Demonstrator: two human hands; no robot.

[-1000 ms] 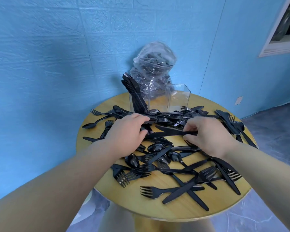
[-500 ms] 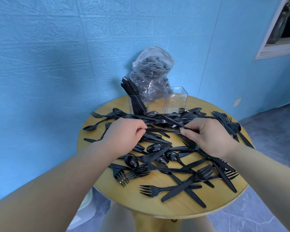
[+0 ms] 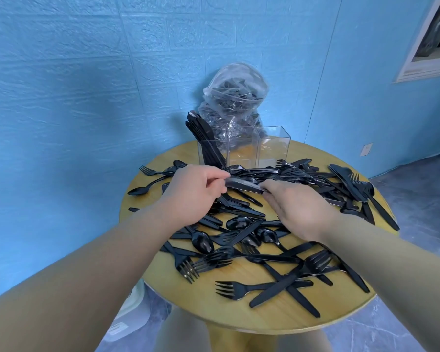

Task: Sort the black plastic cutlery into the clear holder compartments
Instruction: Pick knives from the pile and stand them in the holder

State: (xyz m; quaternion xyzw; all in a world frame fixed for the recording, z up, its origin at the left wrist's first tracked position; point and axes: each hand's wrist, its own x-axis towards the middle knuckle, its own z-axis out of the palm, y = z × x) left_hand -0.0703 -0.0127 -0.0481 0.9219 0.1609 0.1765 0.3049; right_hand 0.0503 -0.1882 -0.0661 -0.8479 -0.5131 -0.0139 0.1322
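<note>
Left hand point(image 3: 196, 191) and right hand point(image 3: 300, 209) each pinch one end of a black knife point(image 3: 241, 185), lifted just above the cutlery pile point(image 3: 252, 232) mid-table; both grips curled tight on it. Clear holder point(image 3: 244, 151) sits at the table point(image 3: 239, 316) far edge: left compartment packed with upright knives point(image 3: 201, 133), middle and right look bare. Plastic bag point(image 3: 235, 97) of cutlery behind it.

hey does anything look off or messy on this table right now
Yes. Forks, spoons and knives lie tangled in a loose heap across the round table. Only the holder's left compartment has knives; the other two look empty.
</note>
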